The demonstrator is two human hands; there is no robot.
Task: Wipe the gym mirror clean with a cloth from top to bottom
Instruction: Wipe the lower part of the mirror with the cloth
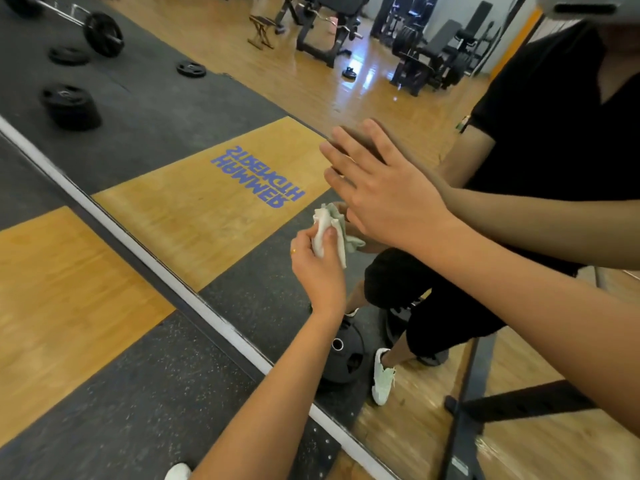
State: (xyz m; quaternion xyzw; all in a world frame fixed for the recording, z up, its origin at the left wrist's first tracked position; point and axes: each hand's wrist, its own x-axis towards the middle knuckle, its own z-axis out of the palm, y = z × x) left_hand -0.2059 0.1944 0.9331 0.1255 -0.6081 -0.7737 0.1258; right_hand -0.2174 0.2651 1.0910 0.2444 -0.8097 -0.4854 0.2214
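The large wall mirror (pixel 214 98) meets the floor of black rubber and yellow wood panels (pixel 69 289) along a white bottom strip (pixel 166 268). Its glass reflects black weight plates (pixel 69 105), dark gym benches (pixel 433 53) and blue lettering (pixel 258 176) (reversed). The left hand (pixel 317 268) holds a crumpled pale cloth (pixel 329 230) against the glass, its grip closed round it. Just above, the right hand (pixel 384 192) lies flat on the mirror, grip wide, fingers straight.

mirror (pixel 173 109): glossy glass | cloth (pixel 327 230): soft fabric (crumpled) | floor (pixel 138 393): matt speckled rubber
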